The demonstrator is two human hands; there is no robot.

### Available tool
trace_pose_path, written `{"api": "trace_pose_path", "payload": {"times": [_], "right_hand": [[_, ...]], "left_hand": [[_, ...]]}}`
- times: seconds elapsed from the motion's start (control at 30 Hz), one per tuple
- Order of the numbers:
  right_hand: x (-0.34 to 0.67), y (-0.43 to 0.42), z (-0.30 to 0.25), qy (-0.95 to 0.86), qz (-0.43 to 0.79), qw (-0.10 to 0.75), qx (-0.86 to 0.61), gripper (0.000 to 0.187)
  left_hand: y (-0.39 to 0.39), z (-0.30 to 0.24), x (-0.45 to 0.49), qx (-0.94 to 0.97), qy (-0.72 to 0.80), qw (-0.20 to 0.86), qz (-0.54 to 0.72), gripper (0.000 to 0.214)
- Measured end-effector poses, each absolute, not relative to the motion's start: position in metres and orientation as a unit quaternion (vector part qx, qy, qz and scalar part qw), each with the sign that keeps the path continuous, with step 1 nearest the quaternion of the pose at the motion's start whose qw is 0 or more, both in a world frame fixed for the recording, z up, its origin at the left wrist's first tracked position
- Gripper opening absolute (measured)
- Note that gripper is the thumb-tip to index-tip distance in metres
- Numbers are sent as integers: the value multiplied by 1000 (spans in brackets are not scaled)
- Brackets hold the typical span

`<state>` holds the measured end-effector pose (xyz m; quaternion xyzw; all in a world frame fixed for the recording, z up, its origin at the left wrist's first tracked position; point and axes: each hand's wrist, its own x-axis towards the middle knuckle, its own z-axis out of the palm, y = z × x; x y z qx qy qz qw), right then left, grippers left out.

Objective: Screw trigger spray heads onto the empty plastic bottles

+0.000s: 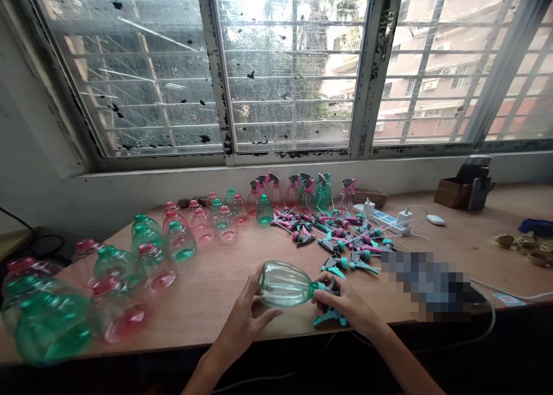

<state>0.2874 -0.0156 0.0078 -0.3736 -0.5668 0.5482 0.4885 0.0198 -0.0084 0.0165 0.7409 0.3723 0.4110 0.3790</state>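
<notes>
Both hands on a green bottle (pixel 285 284) lying sideways at the bench (pixel 216 280) front edge.

Left hand (pixel 246 317) cups the bottle's base end, fingers spread & pressed on the clear wall. Right hand (pixel 345 306) is closed round a teal sprayer (pixel 329 315) sitting at the bottle's neck, trigger sticking out below the fingers; can't tell if it's screwed on. Bottle rests on the bench w/ neck pointing right. Just behind the bottle, to the right: loose sprayer pile (pixel 341 236), pink & teal. Left of the bottle & well apart: capless empties (pixel 151 251), green & pink, standing in a band back toward the wall. Farther behind the bottle, by the wall: fitted bottles (pixel 302 193) w/ sprayers on, upright in a row. Right of that row: power strip (pixel 382 217), then a cardboard box (pixel 453 192).
</notes>
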Motion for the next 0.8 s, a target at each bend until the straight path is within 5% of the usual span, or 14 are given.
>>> {"api": "trace_pose_path", "payload": {"times": [0.27,0.6,0.8], "right_hand": [[287,-23,20,-565,551,478,-385,38],[286,-16,8,-552,552,497,-378,38],[288,-17,8,-555,559,486,-378,37]], "left_hand": [[-13,26,21,725,385,411,396,81],[-17,28,21,765,405,298,403,77],[-16,25,17,745,390,363,402,89]]}}
